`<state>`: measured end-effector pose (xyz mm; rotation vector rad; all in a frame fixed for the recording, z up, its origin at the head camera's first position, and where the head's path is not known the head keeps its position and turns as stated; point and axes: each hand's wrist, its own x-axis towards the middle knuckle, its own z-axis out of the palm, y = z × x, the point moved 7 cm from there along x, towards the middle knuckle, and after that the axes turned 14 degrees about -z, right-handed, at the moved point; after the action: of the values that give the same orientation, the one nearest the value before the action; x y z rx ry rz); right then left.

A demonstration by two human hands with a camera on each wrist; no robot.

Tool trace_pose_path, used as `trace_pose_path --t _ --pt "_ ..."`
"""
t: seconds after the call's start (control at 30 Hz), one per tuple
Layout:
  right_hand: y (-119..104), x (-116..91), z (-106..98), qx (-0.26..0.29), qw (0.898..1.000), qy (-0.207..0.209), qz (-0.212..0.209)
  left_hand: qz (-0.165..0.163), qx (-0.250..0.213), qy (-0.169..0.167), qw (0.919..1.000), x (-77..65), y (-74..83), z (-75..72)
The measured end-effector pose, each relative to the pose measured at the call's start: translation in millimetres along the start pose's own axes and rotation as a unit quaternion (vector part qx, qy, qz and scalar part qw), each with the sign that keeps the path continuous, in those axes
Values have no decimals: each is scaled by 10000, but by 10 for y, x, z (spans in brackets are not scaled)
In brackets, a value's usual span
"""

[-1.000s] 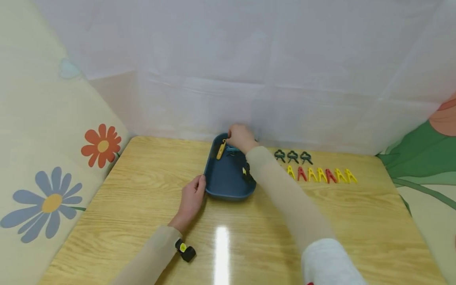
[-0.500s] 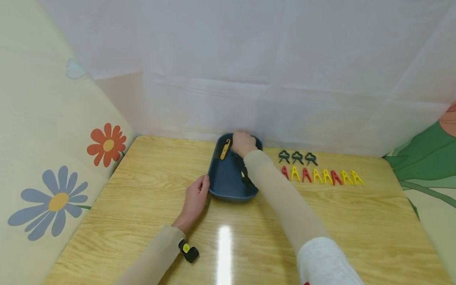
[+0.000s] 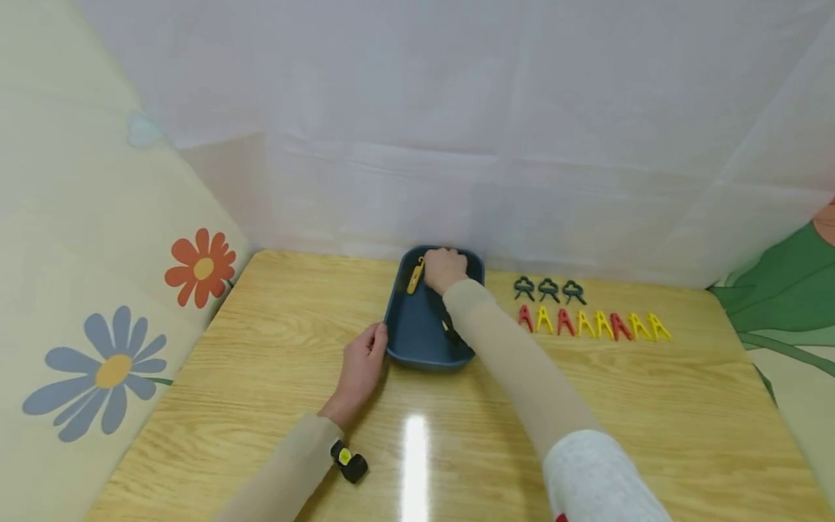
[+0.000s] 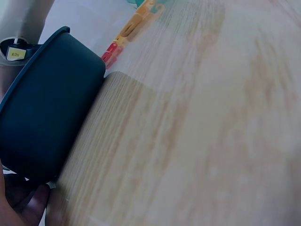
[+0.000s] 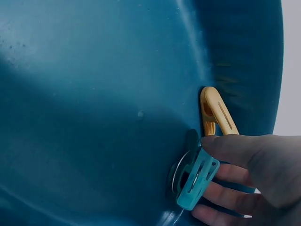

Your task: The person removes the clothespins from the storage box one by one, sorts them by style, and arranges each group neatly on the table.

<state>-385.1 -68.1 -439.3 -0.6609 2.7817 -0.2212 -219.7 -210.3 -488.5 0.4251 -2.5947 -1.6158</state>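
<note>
A dark blue tray (image 3: pixel 419 326) with raised walls stands near the back of the table. My left hand (image 3: pixel 360 361) grips its near left rim; in the left wrist view those fingers (image 4: pixel 35 205) are at the tray's edge. Inside the far end, my right hand (image 3: pixel 446 270) reaches down, its back hiding what it holds from above. The right wrist view shows a teal clothespin (image 5: pixel 198 181) with a metal spring, pinched between thumb and fingers. Just beside the thumb, a yellow-orange clothespin (image 5: pixel 218 110) with a hooked end lies along the tray wall.
Right of the tray, several red and yellow clothespins (image 3: pixel 565 322) lie in a row. Behind them are three dark green clips (image 3: pixel 548 290). A white sheet (image 3: pixel 391 174) hangs behind the wooden table (image 3: pixel 300 312).
My right hand has come slightly nearer and lower within the tray, covering the teal piece seen earlier. My left hand keeps its hold. The head view has shifted a little.
</note>
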Motion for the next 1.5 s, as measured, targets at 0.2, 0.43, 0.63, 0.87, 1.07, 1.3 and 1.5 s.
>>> trace_pose_path --t 0.2,0.43,0.63,0.87,1.07,1.3,1.5 --pt "25 37 42 -45 10000 -4 -53 -33 41 32 10000 -6 -6 14" --pt "66 2 -91 10 9991 280 -308 -9 84 183 9998 15 20 4" --pt "138 -96 -231 559 9952 563 -567 34 179 174 9997 54 26 2" --pt "250 -232 -339 1135 9855 760 -1004 -29 138 149 9998 89 -5 -4" --pt "353 -404 -438 1869 9720 772 -1194 -94 113 154 9998 109 -34 -23" --pt "486 -676 -574 2264 9605 943 -1312 -26 99 141 9998 139 -9 -34" --pt "630 -947 -642 2551 9508 1072 -1391 -72 92 107 9999 163 -20 -38"
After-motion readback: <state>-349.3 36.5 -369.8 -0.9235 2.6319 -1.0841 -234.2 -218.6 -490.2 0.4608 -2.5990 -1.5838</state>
